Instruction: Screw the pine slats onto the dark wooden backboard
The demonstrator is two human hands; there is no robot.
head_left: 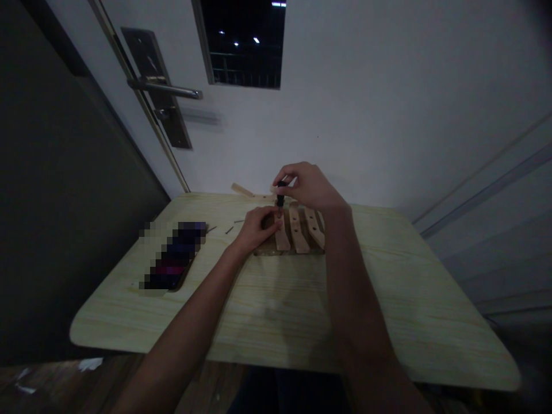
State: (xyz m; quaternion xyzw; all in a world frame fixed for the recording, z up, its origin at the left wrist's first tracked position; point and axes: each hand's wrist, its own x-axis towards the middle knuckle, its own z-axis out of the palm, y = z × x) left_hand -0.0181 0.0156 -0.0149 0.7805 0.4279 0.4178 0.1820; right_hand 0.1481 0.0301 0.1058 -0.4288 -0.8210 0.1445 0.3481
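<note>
Far left of the left grip [257, 227], phone [175, 261]: lies on the pale wood-grain surface [409, 299], its screen blurred out.
Fasteners [229, 230]: just left of the left grip; a few slim dark ones, probably screws, lie loose and look unused.
Back strip [242, 190]: behind the left grip and off the brown base [266, 252]; seems not yet placed with the others.
Left grip: thumb and fingertips at the left strip, as if steadying it; I cannot tell whether they pinch it.
Left strip [282, 238]: right beside the left grip, lying on the base; it appears to be the piece in work.
Driver [281, 200]: near upright over the left strip, its dark handle held in the right grip [308, 184].
Middle strip [295, 225]: below the right grip, on the base; two dark spots show, but whether open holes or fastener heads is unclear.
Right strip [314, 224]: beneath the right wrist, also on the base, partly hidden by the forearm; two similar spots, so whether it is finished cannot be told.
</note>
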